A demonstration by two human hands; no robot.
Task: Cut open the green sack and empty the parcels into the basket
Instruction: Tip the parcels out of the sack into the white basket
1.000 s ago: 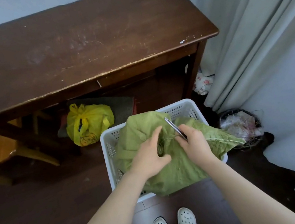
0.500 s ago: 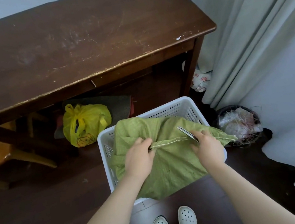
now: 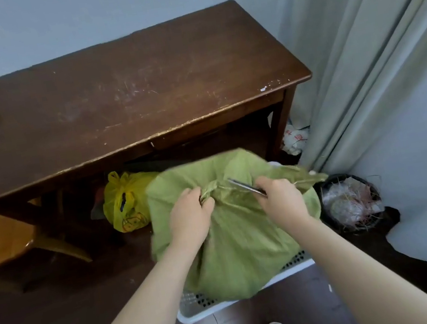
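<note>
I had the green sack (image 3: pixel 235 231) sitting in the white basket (image 3: pixel 203 309) near my feet. My left hand (image 3: pixel 191 219) gripped its bunched, stitched top; my right hand (image 3: pixel 282 201) held the blade (image 3: pixel 246 187) against that seam. No opening or parcels showed, so I judged cutting unfinished and emptying undone.

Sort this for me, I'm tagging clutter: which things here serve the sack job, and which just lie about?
In use: green sack, white basket, blade, left hand, right hand.

Lying about: yellow bag, black bin, wooden table, curtain.
</note>
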